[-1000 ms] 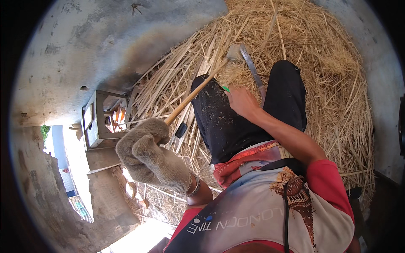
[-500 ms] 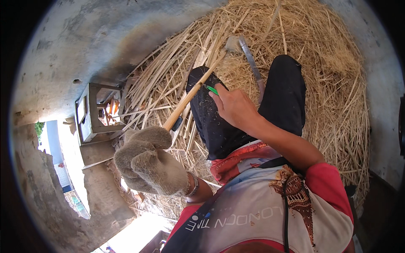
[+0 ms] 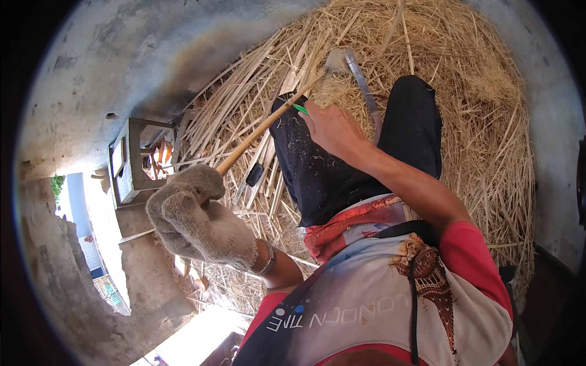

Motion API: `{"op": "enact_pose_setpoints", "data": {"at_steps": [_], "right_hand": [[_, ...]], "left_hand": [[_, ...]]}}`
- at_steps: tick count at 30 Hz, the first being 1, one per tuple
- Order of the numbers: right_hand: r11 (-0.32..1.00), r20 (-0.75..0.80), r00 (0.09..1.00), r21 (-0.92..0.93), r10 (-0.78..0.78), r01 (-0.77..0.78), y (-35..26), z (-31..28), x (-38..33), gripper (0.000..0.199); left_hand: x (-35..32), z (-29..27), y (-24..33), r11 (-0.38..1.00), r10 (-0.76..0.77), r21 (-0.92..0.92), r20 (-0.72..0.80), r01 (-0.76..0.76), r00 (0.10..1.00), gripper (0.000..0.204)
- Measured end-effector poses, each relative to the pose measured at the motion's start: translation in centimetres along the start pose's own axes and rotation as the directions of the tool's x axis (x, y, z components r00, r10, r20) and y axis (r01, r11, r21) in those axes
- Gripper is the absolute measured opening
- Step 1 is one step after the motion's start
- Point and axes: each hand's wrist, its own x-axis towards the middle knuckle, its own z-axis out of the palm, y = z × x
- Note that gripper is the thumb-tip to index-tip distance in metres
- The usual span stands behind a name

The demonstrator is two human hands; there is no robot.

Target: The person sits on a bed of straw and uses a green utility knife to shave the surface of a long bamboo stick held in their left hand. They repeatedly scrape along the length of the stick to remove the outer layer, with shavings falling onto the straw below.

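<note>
My left hand (image 3: pixel 189 213), in a thick knitted glove, is closed around the near end of a long, slender stick (image 3: pixel 250 140) of pale bamboo or wood. The stick slants up and right across my left knee, its far tip close to a grey stone (image 3: pixel 337 62). My right hand (image 3: pixel 336 131) is bare and closed on a small green-handled tool (image 3: pixel 301 109), pressed against or just beside the stick over that knee. The fingers hide most of this tool, so its working end cannot be made out. Pale shavings (image 3: pixel 308 161) dot my dark trouser leg.
A long metal blade (image 3: pixel 365 91) lies between my knees. Straw and split strips (image 3: pixel 482 134) cover the floor up to the wall (image 3: pixel 152 61). A small black object (image 3: pixel 254 175) rests beside my left leg. At left stand a wooden frame (image 3: pixel 131 161) and a bright opening.
My left hand has drawn down and left, sliding the stick with it. My right hand has shifted slightly up and left with the green tool. The black object now shows fully.
</note>
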Motion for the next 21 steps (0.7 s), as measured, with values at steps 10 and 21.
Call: {"op": "enact_pose_setpoints", "data": {"at_steps": [10, 21], "right_hand": [[1.0, 0.024, 1.0, -0.007, 0.016, -0.015, -0.8, 0.5, 1.2, 0.028], [0.939, -0.004, 0.941, -0.064, 0.338, -0.337, 10.9, 0.6, 0.9, 0.034]], "left_hand": [[0.2, -2.3, -2.1, 0.739, 0.29, 0.573, 0.204, -0.354, 0.935, 0.033], [-0.6, -0.4, -1.1, 0.992, -0.021, 0.122, -0.021, 0.023, 1.0, 0.024]]}}
